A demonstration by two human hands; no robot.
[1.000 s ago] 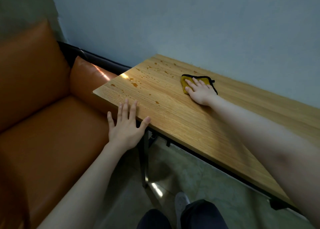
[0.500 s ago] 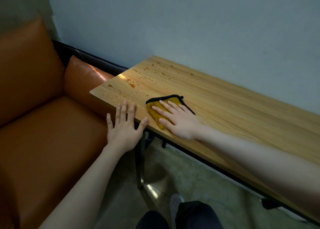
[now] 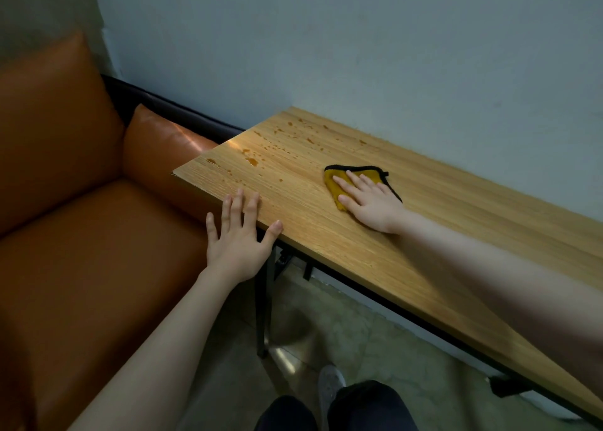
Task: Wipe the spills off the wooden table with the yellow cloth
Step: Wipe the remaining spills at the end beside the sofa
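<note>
A long wooden table [image 3: 456, 221] stands against the wall. Brownish spill drops [image 3: 280, 143] dot its far left end, with bigger drops near the left edge. The yellow cloth [image 3: 362, 174] with black trim lies flat near the table's middle. My right hand [image 3: 372, 202] presses flat on it, fingers spread and pointing left; the cloth shows past the fingertips. My left hand [image 3: 238, 234] rests open on the table's front left edge, fingertips on the wood, holding nothing.
An orange leather sofa [image 3: 81, 251] stands right against the table's left end, its armrest [image 3: 163, 150] under the edge. A pale wall [image 3: 359, 55] runs behind the table. Below are the black metal leg [image 3: 262, 306], tiled floor and my own legs [image 3: 342, 407].
My right hand slid the cloth from the table's back toward the front edge near my left hand, then back out to the middle. My left hand stayed at the edge.
</note>
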